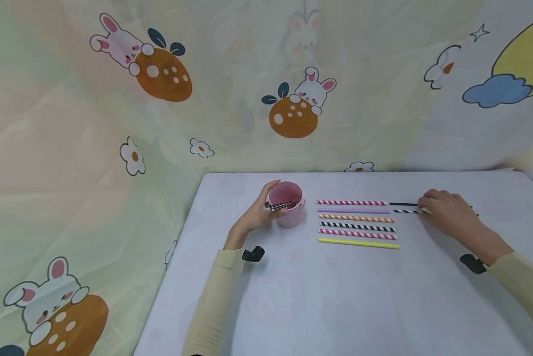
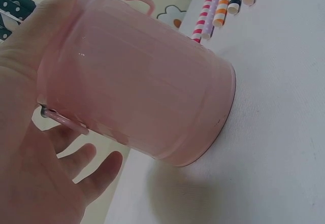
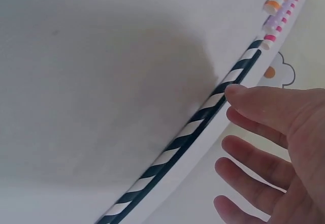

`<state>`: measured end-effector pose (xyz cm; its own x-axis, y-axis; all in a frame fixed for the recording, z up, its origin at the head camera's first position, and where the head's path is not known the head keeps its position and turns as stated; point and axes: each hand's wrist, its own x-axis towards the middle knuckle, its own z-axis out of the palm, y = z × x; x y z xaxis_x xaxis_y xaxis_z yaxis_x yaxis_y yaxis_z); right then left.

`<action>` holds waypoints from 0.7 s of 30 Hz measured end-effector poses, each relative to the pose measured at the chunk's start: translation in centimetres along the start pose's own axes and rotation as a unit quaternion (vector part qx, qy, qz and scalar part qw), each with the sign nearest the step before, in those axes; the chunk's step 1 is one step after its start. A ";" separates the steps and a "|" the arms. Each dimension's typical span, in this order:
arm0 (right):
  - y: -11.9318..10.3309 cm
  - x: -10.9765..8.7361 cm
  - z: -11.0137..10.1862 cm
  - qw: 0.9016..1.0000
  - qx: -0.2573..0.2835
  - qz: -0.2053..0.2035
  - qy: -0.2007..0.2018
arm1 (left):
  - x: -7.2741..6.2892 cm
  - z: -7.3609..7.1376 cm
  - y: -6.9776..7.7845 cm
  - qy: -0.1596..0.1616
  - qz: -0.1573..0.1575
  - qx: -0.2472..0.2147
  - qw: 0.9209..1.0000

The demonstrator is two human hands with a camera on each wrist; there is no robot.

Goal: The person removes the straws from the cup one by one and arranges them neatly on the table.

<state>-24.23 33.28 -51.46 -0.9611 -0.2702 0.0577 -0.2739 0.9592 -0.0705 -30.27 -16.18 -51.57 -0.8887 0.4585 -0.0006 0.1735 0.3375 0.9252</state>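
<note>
Currently, I'm gripping the pink bucket (image 1: 293,217) left-handed (image 1: 254,216), three fingers spread. Loosely bent, the right hand (image 1: 453,215) is touching a black-and-white straw (image 3: 189,128); pinching, I cannot tell.

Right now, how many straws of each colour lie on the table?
Pink-or-red striped straws: 2
Lavender straw: 1
Orange striped straw: 1
Yellow striped straw: 1
Black-and-white striped straws: 2
Dark straw: 1
Total: 8

Dark dotted straws in the pink bucket overlap too much to count.
</note>
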 end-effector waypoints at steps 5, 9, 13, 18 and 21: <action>-0.7 0.5 -0.6 1.000 0.006 0.014 -0.014 | -0.1 0.0 0.2 0.002 -0.003 0.004 1.000; -1.1 0.7 -1.1 1.000 0.013 0.010 -0.007 | -0.1 0.0 0.3 0.004 -0.005 0.009 1.000; -1.9 1.0 -1.8 1.000 0.025 0.001 0.000 | -0.1 0.0 0.4 0.006 -0.002 0.010 1.000; -3.4 1.4 -2.8 0.999 0.040 -0.005 0.003 | -0.2 0.0 0.5 0.005 -0.004 0.006 1.000; -4.2 1.7 -3.3 0.999 0.049 -0.010 0.011 | -0.1 0.0 0.5 0.005 -0.006 0.004 1.000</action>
<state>-24.61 29.11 -47.78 -0.9545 -0.2868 0.0819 -0.2968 0.9403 -0.1666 -30.05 -16.05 -51.16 -0.8945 0.4469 -0.0079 0.1663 0.3492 0.9222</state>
